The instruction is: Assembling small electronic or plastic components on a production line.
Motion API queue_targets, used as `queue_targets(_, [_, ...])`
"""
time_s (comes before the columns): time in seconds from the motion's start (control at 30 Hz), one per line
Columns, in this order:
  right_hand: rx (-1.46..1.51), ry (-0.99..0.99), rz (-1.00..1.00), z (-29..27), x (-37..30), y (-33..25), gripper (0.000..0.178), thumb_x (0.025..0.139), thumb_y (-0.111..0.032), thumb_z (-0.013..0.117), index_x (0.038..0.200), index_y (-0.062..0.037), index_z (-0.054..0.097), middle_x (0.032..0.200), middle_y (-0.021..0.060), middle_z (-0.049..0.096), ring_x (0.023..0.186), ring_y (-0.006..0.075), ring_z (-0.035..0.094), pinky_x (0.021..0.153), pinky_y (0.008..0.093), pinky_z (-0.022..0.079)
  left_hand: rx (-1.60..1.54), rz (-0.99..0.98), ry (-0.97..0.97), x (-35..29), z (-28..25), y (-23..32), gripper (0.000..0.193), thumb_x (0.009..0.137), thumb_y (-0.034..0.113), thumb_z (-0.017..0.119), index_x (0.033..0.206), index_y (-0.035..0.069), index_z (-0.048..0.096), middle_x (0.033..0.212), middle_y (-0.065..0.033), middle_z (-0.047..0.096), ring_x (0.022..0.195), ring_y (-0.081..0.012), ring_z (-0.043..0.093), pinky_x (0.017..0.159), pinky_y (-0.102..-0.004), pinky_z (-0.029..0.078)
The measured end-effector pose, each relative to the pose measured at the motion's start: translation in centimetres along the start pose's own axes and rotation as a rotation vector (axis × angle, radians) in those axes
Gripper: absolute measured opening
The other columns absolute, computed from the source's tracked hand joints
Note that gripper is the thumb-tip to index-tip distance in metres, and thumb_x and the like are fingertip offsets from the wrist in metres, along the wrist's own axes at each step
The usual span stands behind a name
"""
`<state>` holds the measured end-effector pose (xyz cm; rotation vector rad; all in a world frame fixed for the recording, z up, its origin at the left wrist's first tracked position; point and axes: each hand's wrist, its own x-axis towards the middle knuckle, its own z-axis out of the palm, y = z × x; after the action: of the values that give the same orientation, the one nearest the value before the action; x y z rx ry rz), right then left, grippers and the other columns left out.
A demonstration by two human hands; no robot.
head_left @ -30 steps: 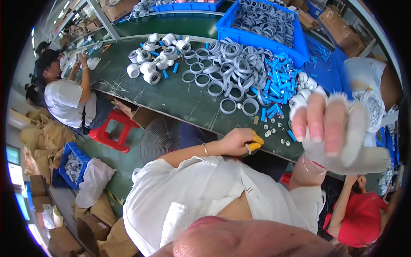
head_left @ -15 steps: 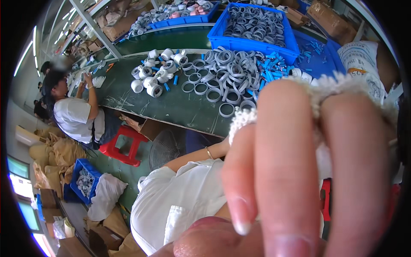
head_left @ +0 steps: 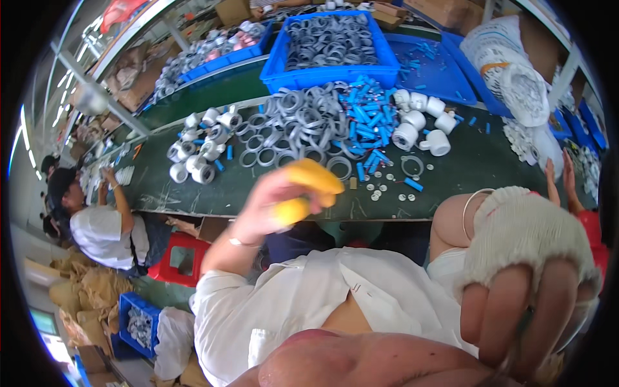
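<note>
My left hand is raised over the near edge of the green worktable, with yellow covers on the thumb and a finger. It is slightly blurred; the fingers curl, the thumb stands apart, and nothing shows between them. Nearest to it are grey rings in a heap. My right hand, in a white knit fingerless glove, is close to the camera at the lower right. Its fingers point down with gaps between them; the thumb is hidden and the fingertips are too dim to show any hold.
Blue cylinders and white round housings lie right of the rings. More housings are at left. A blue crate of rings stands behind. A person sits at left beside a red stool; another person's hands show at right.
My right hand has moved away from the camera, down and right. My left hand has come into view above the table edge. The view has shifted, showing more of the table's right side.
</note>
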<state>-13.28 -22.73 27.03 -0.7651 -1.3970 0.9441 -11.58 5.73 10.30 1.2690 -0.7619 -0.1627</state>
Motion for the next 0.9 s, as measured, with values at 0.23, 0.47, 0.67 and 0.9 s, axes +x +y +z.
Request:
queue_targets(0.23, [-0.433, -0.537, -0.303, 2.0, -7.8, 2.2, 0.039, 0.103, -0.021, 0.031, 0.1, 0.0062, 0.06, 0.122, 0.0308, 0.056, 0.1, 0.0393, 0.061, 0.078, 0.0439, 0.051, -0.471, 0.441, -0.439, 5.1, 4.1, 10.6, 0.031, 0.086, 0.04, 0.07, 0.092, 0.009, 0.07, 0.099, -0.0149, 0.059, 0.072, -0.0232, 0.063, 0.061, -0.0318, 0.053])
queue_targets(0.47, [-0.481, -0.154, -0.391, -1.2, -10.5, 6.5, 0.063, 0.089, -0.066, 0.05, 0.101, -0.0055, 0.064, 0.112, 0.0219, 0.062, 0.094, 0.0334, 0.062, 0.073, 0.0393, 0.051, -0.547, 0.412, -0.658, 3.8, 1.7, 11.3, 0.02, 0.087, 0.031, 0.067, 0.093, 0.013, 0.069, 0.096, -0.0091, 0.062, 0.069, -0.0199, 0.061, 0.06, -0.0302, 0.051])
queue_targets(0.67, [-0.389, 0.003, -0.417, -2.6, -12.0, 8.6, 0.069, 0.083, -0.072, 0.054, 0.103, -0.007, 0.065, 0.109, 0.0202, 0.062, 0.092, 0.0323, 0.062, 0.073, 0.0384, 0.05, -0.497, 0.355, -0.815, 3.9, 3.2, 12.9, 0.011, 0.089, 0.024, 0.064, 0.095, 0.016, 0.069, 0.094, -0.0041, 0.064, 0.067, -0.0171, 0.06, 0.059, -0.0287, 0.048])
queue_targets(0.9, [-0.287, 0.343, -0.487, -2.5, -14.4, 12.1, 0.066, 0.08, -0.069, 0.06, 0.093, -0.0043, 0.067, 0.095, 0.0224, 0.065, 0.084, 0.0332, 0.063, 0.073, 0.042, 0.048, -0.528, 0.341, -1.154, 6.6, 6.7, 13.6, 0.009, 0.09, 0.015, 0.06, 0.09, 0.021, 0.067, 0.086, 0.0034, 0.06, 0.069, -0.0094, 0.055, 0.065, -0.0252, 0.044])
